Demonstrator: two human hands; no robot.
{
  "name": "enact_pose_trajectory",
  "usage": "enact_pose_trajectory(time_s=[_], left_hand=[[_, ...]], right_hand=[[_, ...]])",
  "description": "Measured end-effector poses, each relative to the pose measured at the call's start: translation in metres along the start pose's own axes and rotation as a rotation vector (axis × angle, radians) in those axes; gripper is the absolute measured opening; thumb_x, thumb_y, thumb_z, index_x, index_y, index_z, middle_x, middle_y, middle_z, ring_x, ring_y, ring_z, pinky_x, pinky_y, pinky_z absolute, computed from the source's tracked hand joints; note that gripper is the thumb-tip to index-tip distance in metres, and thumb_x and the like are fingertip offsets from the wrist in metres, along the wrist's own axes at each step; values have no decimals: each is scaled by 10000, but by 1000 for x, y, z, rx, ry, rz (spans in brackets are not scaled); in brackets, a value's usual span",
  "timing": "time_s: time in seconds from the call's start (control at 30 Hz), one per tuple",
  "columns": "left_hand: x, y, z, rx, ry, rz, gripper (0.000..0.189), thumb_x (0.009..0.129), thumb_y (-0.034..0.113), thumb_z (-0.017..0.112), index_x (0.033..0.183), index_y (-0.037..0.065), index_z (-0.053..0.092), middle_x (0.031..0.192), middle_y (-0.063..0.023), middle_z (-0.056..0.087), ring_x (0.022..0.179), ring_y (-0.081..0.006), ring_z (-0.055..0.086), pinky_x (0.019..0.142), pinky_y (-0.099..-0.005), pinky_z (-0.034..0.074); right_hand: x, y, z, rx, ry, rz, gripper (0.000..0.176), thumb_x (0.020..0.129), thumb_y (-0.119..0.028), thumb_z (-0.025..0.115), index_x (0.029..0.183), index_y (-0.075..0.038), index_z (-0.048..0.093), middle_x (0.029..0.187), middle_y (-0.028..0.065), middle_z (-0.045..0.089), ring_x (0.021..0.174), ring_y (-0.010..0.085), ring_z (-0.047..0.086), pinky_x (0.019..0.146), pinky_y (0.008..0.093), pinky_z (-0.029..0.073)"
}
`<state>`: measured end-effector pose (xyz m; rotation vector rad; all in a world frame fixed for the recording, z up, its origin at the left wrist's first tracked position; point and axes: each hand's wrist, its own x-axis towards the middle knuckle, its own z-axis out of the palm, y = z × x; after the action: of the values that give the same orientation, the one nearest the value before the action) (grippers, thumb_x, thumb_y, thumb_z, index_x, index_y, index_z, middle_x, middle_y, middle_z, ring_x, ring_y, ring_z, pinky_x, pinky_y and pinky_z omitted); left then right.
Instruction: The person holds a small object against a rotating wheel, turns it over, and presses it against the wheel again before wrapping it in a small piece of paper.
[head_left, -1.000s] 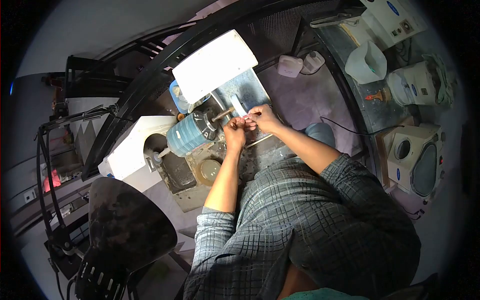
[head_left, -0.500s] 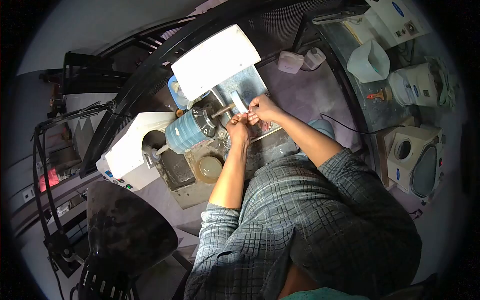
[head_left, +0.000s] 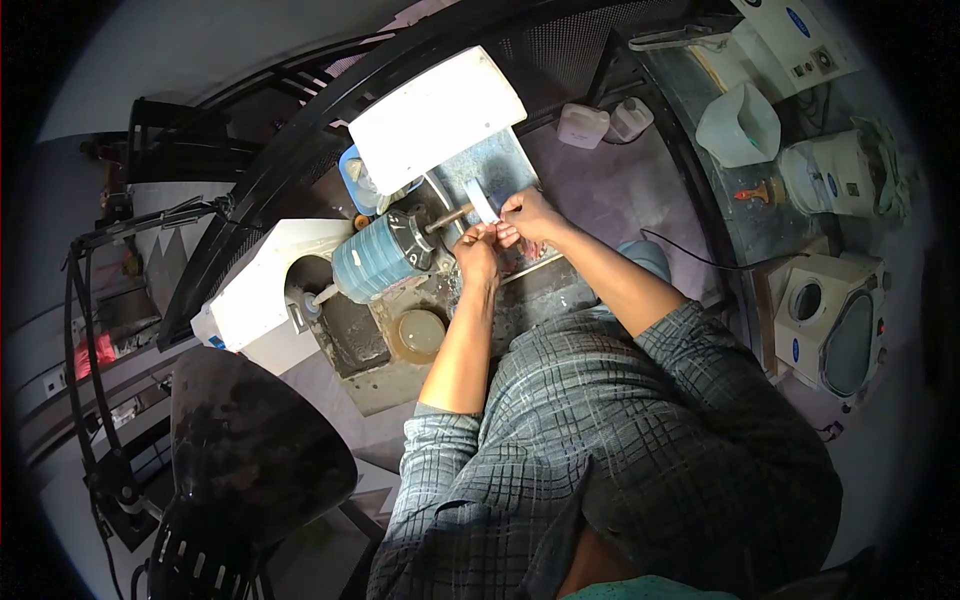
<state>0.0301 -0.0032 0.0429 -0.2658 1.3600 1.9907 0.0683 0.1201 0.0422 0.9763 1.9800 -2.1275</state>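
Left hand (head_left: 476, 254) and right hand (head_left: 530, 218) together beside the white wheel (head_left: 481, 203), fingers curled, exact grip unclear

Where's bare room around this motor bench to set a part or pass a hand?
Narrow: flecked grey bench between tray and plaid shirt. Bigger: purplish floor between pale jugs and right forearm. Crowded: the wheel, with left hand and right hand close in; also motor and bowl, close together.

wheel (head_left: 480, 203): right of motor (head_left: 375, 262) | bowl (head_left: 404, 338): before motor | lamp (head_left: 260, 430): left of person (head_left: 600, 420) | jug (head_left: 583, 126): beyond wheel, right
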Motion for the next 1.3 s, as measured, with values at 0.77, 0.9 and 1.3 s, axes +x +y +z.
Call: enact_pose_trajectory(time_s=[0.77, 0.9, 1.3], left_hand=[[3, 8, -17, 326, -130, 165, 159, 882, -10, 392, 875, -87, 530, 717, -131, 598, 588, -183, 598, 556, -294, 528], [5, 19, -17, 444, -168, 170, 176, 889, 2, 381, 862, -87, 531, 681, -137, 597, 552, -183, 595, 518, -286, 514], [15, 21, -16, 406, -176, 45, 183, 891, 27, 390, 829, -84, 522, 650, -140, 586, 497, -189, 578, 452, -280, 482]], right_hand=[[-22, 17, 28, 551, 51, -64, 61, 770, 25, 595, 752, 83, 592, 656, 61, 584, 532, 90, 501, 467, 221, 407], [-16, 28, 35, 690, 38, -34, 71, 771, 13, 596, 767, 83, 582, 654, 72, 580, 509, 100, 495, 447, 236, 408], [-11, 24, 31, 754, 43, 159, 83, 758, 33, 582, 823, 56, 535, 697, 110, 580, 490, 140, 509, 428, 284, 426]])
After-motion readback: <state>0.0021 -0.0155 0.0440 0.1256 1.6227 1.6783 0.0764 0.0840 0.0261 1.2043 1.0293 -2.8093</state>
